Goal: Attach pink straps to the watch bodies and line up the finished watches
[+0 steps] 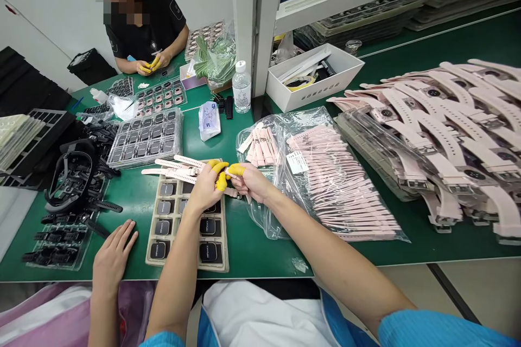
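Over the upper end of a tray (152, 257) of square dark watch faces, my left hand (205, 187) and my right hand (254, 181) meet with yellow finger covers on. Their fingers are closed in a pinch on a pink watch strap (233, 193), whose buckle end shows under the right hand. Fingers hide most of it, and I cannot make out whether a watch case is attached. More pink straps (173, 173) lie across the tray's far edge, beside my left hand. Right of my hands, a clear plastic bag (280, 217) holds small strap pieces (262, 146) and many long straps (345, 190).
A co-worker's hand (112, 260) rests flat at left, near black watches (67, 227). Another person (146, 27) works across the table. Pink-strapped watches (439, 124) are piled at right. A bottle (241, 89), white box (309, 87) and clear-covered tray (146, 138) stand behind.
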Available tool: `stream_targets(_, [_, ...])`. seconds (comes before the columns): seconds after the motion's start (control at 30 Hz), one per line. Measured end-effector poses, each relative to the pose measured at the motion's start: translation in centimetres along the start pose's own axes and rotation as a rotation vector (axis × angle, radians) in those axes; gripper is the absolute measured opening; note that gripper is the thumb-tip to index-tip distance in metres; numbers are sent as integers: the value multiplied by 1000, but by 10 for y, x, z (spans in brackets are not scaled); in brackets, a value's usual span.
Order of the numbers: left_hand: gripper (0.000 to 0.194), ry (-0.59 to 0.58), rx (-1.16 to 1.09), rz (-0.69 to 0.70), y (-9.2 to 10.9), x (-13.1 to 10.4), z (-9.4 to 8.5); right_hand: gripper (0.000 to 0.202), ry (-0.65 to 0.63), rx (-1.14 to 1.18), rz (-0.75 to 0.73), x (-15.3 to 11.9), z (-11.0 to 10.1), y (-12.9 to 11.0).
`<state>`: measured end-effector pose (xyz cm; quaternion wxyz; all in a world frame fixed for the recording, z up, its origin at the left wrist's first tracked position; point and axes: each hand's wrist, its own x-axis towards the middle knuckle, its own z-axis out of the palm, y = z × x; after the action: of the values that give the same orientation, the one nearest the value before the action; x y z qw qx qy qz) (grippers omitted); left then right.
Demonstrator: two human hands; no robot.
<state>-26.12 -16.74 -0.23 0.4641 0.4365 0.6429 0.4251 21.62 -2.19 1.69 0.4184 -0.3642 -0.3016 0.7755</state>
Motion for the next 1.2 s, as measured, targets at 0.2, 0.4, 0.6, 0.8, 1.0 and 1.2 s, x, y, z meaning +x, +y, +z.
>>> stream_targets(0.2, [53, -233, -261, 80, -12, 2, -11, 26, 10, -60, 7, 0, 2, -1])
stream_targets(0.4, [57, -194, -388, 45, -9, 0, -7, 32, -1, -14, -96, 0, 2, -2])
stream_targets(0.6, [56, -222, -397, 49, -10, 0, -7, 42, -82, -1, -56, 0, -1, -5])
stream_targets(0.8, [57, -277, -423, 67, -14, 0, -9, 38, -227, 132, 85, 1, -4, -5])
stream_targets(1.0, [51, -228, -399, 45, -13, -1, -9, 33, -253, 63, 131, 2, -8, -4])
stream_targets(1.2, [49, -219, -411, 28, -12, -2, -9, 30, -343, 3, 229, 0, -6, -5])
